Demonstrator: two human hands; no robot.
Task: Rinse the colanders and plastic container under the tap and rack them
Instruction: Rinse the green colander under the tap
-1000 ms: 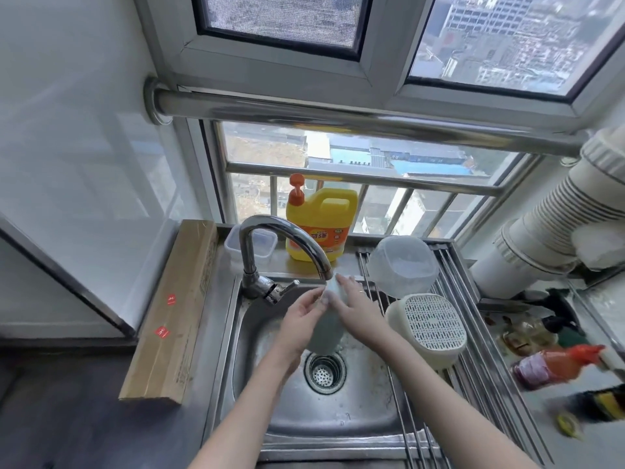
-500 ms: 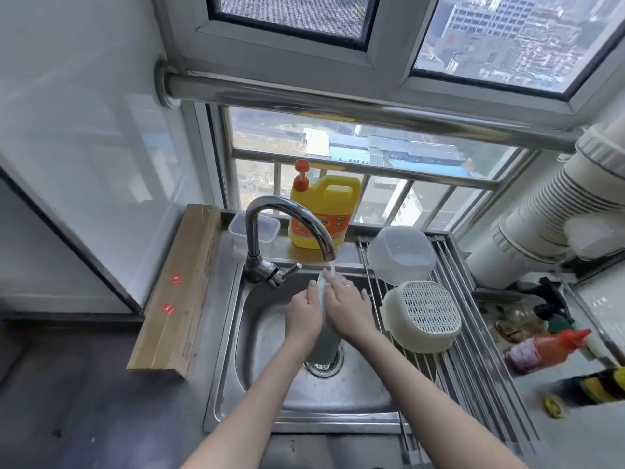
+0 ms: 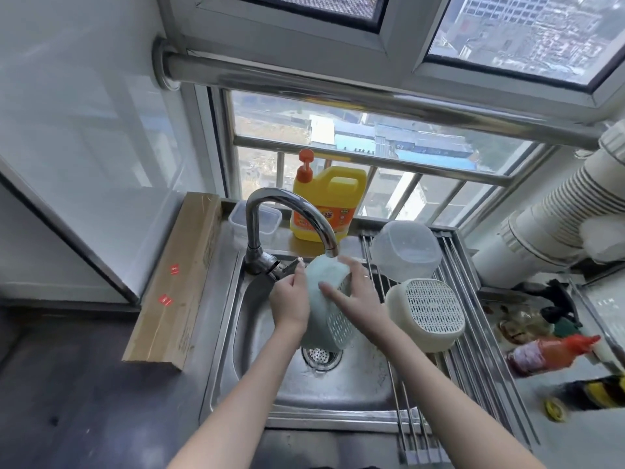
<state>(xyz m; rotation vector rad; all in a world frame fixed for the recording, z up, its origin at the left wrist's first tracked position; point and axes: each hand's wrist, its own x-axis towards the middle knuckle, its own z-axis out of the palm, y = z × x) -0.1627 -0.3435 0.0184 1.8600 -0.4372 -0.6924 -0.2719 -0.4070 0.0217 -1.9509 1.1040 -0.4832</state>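
— Where do we have the green colander (image 3: 326, 309)?
— Under the tap (image 3: 287, 211), over the sink (image 3: 338, 384); our left hand (image 3: 291, 306) grips its side — right hand (image 3: 355, 296) fingers spread flat against it.

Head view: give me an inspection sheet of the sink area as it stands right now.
Surface: steel sink with drain strainer; rod rack on its right half.
Job's things: pale green colander held under the tap; cream colander and clear plastic container lie upside down on the rack.
Clutter: yellow detergent jug, small lidded box, cardboard box, sauce bottle.
Hands: left hand grips the green colander's left side; right hand lies on it, fingers spread.
Cables: nothing seen.
Surroundings: barred window, white duct at right.
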